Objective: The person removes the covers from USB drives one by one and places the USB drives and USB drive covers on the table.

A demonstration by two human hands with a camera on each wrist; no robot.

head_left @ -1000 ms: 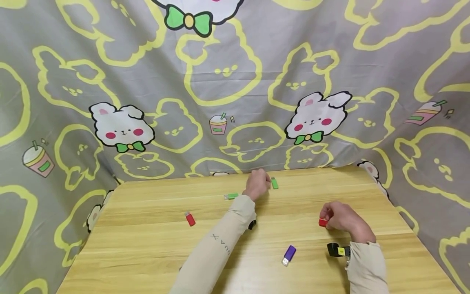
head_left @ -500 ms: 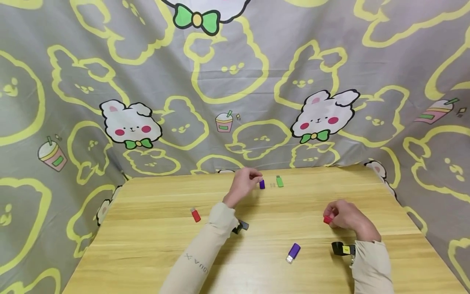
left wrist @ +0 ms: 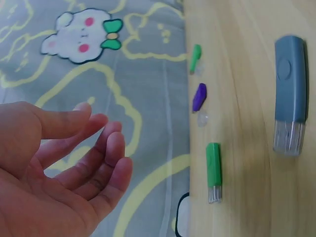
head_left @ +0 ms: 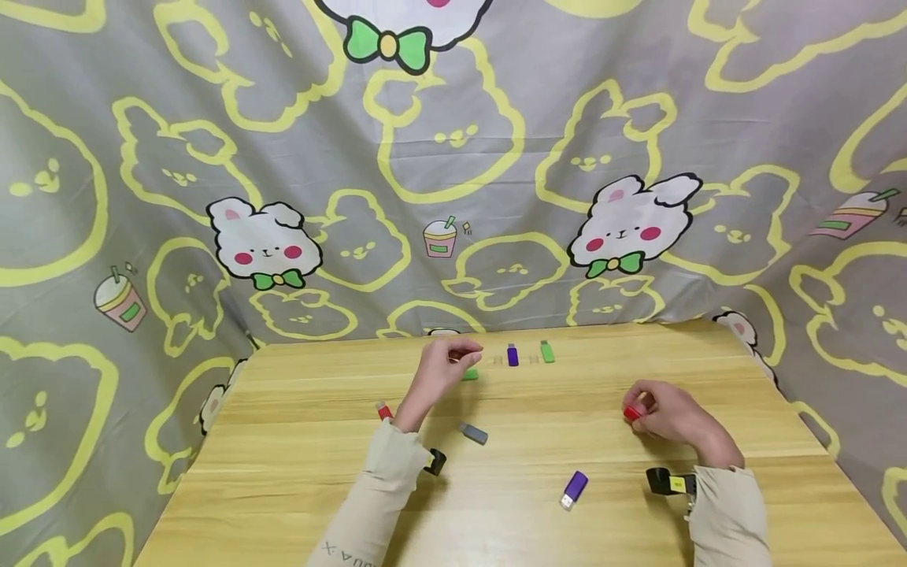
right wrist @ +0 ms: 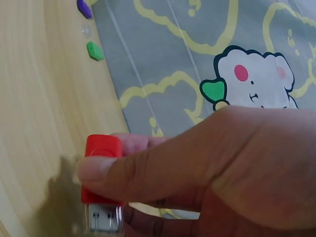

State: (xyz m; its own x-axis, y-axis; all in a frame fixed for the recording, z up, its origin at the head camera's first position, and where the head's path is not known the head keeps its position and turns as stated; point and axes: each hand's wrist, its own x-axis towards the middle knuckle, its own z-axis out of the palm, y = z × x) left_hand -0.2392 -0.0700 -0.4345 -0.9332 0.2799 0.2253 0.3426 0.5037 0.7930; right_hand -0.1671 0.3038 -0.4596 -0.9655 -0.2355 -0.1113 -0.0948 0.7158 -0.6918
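My right hand pinches a red USB stick between thumb and fingers above the right of the table, its clear-capped plug toward me. My left hand holds nothing; its fingers are loosely bent over the table's back half. Under its fingertips a green USB stick lies partly hidden in the head view. To the right, at the back edge, a purple USB stick and another green USB stick lie upright-on, with small clear pieces beside them.
A grey USB stick lies right of my left wrist. Another red USB stick is partly covered by that wrist. A second purple USB stick lies near the front. A patterned curtain borders the table.
My left hand has let go of the purple USB stick beside the green one at the back and drawn away leftward. My right hand still holds the red stick, barely moved.
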